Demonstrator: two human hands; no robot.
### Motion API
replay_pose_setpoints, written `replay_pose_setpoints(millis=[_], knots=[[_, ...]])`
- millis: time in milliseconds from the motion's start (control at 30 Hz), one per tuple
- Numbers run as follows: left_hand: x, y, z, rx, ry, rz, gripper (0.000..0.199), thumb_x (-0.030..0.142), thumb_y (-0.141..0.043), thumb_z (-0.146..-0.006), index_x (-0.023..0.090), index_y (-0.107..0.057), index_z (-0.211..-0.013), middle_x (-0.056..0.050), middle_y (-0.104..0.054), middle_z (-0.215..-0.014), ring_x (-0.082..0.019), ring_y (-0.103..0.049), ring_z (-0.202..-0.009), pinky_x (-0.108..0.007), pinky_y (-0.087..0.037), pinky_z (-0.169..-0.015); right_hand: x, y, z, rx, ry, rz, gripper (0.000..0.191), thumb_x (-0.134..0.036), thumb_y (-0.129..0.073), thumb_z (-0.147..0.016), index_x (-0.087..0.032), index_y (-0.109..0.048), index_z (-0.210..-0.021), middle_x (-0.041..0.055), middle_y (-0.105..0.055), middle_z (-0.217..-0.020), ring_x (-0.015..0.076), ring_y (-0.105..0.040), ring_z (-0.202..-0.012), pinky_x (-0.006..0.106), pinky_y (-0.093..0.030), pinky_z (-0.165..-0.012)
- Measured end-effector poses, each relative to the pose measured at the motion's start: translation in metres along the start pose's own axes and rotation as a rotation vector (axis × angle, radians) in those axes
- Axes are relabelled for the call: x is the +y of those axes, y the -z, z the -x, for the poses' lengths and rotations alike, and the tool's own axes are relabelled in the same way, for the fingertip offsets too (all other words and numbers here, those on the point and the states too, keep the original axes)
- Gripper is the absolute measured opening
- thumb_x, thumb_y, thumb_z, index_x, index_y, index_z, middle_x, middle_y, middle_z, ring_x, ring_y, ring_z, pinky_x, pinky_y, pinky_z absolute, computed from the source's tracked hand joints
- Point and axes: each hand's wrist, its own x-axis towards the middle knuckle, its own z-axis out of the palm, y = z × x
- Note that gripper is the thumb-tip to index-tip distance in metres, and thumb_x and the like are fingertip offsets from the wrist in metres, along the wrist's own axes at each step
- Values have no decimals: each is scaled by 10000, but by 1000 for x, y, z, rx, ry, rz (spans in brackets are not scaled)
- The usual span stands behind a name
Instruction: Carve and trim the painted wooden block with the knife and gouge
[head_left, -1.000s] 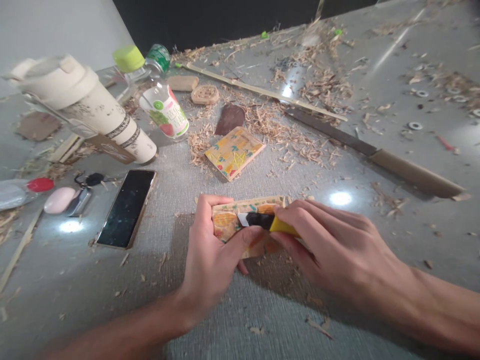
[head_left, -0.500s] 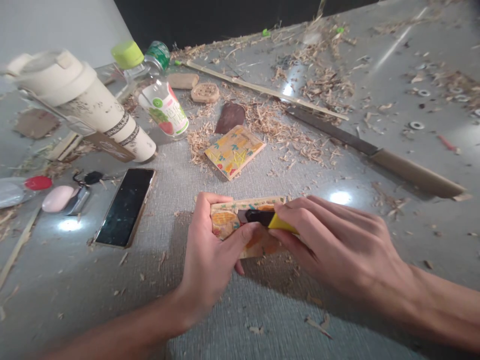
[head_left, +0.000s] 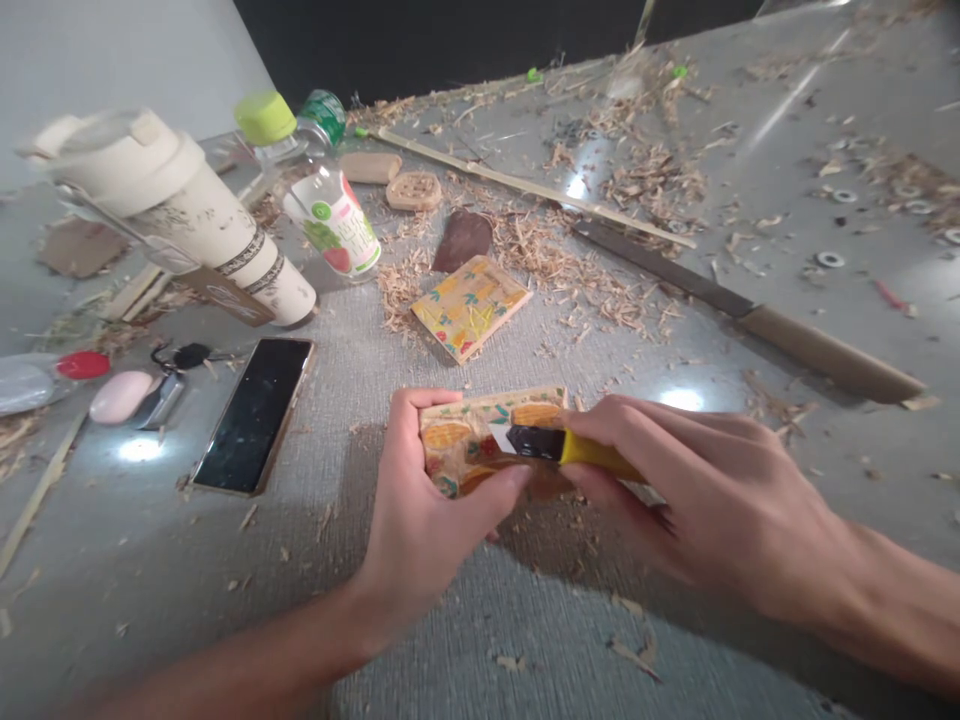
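L fingers [head_left: 504, 492] pinch painted block [head_left: 448, 437]; R fingers [head_left: 581, 425] closed round yellow knife [head_left: 596, 456], blade on/near block.

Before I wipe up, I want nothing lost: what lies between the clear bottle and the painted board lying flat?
Loose wood shavings lie between the clear bottle and that painted board, seen in the head view.
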Motion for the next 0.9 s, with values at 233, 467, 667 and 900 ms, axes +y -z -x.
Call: replay_pose_setpoints(millis=[233, 467, 667, 900], knots=[[-3, -1, 0, -12, -45, 48, 789, 193, -1073, -694, 268, -510, -1242, 90, -786, -842, -97, -708, -544, -173, -629, -476, -2, -6, 3, -35, 17, -20, 74, -177, -552, -1195, -191, -624, -1186, 24, -772, -893, 155, -604, -625, 326, -443, -550], [-2, -3, 0, -19, -51, 57, 775, 161, -1052, -694, 261, -513, -1242, 84, -798, -849, -98, -719, -541, -167, -632, -469, -2, -8, 2, -26, 5, -9, 87, -195, -566, -1196, -212, -605, -1121, 26, -771, -906, 155, -620, -642, 332, -440, -562], [-2, 0, 0, -31, 31, 57, 784, 235, -1057, -740, 282, -482, -1272, 93, -787, -800, -114, -681, -474, -183, -607, -386, -3, -8, 1, -28, 14, -6, 114, -184, -558, -1198, -199, -623, -1106, 21, -759, -881, 146, -610, -629, 334, -430, -558], [1, 0, 0, -38, 69, 62, 758, 274, -1063, -745, 283, -487, -1237, 116, -748, -710, -97, -602, -392, -157, -543, -343, -2, -8, 3, -30, 9, -15, 93, -173, -581, -1191, -190, -634, -1117, 53, -795, -955, 157, -665, -690, 346, -444, -590]])
